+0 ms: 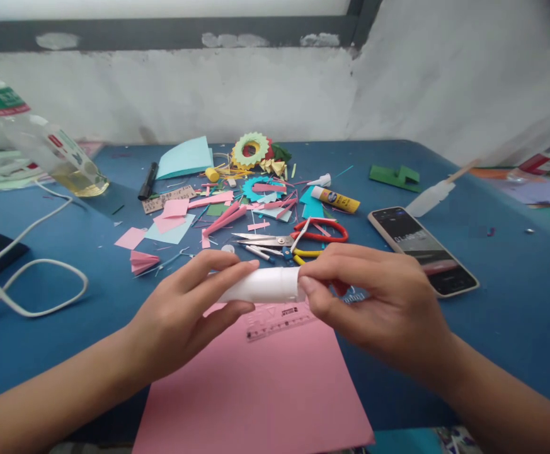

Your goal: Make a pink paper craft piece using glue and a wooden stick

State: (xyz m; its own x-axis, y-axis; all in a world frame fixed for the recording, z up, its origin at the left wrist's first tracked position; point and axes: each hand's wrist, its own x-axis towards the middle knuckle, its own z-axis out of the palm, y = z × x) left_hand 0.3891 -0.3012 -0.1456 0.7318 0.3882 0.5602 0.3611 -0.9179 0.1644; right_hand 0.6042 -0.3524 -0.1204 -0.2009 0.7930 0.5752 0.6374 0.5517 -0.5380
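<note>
A white cylindrical tube (268, 285) lies level between my two hands, above a sheet of pink paper (256, 384). My left hand (180, 309) wraps round its left part, with the thumb below and fingers above. At its right end, my right hand (373, 290) pinches the rim between thumb and fingertips. Under the tube a clear ruler (277, 321) rests on the pink paper. Just beyond my hands lie scissors with red handles (322, 231) and a yellow-handled tool (305, 253), partly hidden.
Paper scraps (175, 208), a yellow glue stick (336, 199) and notched paper rings (251, 150) cover the table's middle. To the left are a tilted bottle (79, 167) and a white cable (33, 312). A phone (421, 249) and folded green paper (394, 177) lie right.
</note>
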